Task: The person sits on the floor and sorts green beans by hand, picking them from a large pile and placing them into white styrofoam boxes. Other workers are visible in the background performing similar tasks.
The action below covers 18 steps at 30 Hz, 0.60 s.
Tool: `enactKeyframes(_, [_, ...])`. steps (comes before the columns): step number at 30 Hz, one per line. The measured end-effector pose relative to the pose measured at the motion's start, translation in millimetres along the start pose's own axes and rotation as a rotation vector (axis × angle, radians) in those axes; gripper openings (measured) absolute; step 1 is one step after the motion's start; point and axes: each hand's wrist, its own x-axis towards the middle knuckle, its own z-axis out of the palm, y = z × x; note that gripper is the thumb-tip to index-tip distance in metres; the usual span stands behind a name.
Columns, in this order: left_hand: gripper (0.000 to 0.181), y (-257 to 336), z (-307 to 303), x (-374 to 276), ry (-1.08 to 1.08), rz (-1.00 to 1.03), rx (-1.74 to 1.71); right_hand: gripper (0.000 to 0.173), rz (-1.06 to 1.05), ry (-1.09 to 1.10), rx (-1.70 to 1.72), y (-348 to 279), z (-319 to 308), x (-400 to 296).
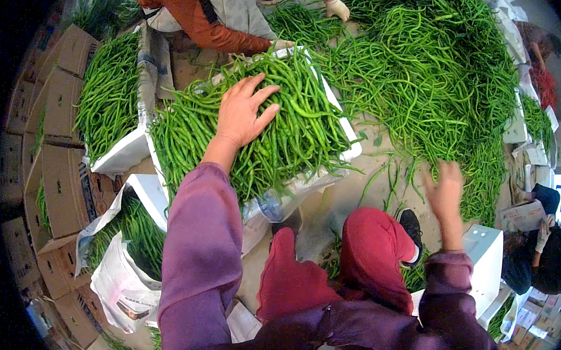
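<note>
Long green chili peppers [284,126] are heaped above the rim of a white foam box [337,98] in front of me. My left hand [246,109] rests on top of this heap, palm down with fingers spread. To the right, my right hand [445,189], blurred, is over the near edge of a large pile of green peppers [414,82] on the floor; nothing shows in it. Clear plastic film [283,199] hangs along the box's near side, with a blue-tinted plastic item against it.
A co-worker [213,19] in gloves crouches beyond the box. Another pepper-filled foam box [121,151] and a white bag of peppers [126,281] stand at left, beside stacked cardboard boxes [60,189]. An upright foam box [485,252] is at right, with more people farther off.
</note>
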Motion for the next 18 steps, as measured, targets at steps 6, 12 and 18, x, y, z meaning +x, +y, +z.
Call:
enactKeyframes(6, [0.041,1.8,-1.1,2.7,-0.014,0.007,-0.011,0.034,-0.203,-0.321,0.087,-167.8,70.6,-2.5])
enactKeyframes(12, [0.042,1.2,-2.7,0.6,-0.03,-0.006,-0.007,0.008,-0.299,-0.376,0.358,-151.0,85.1,-10.5])
enactKeyframes(18, [0.042,0.8,-0.9,0.9,-0.036,0.002,0.005,0.007,-0.425,-0.363,0.266,-83.3,33.7,-22.8])
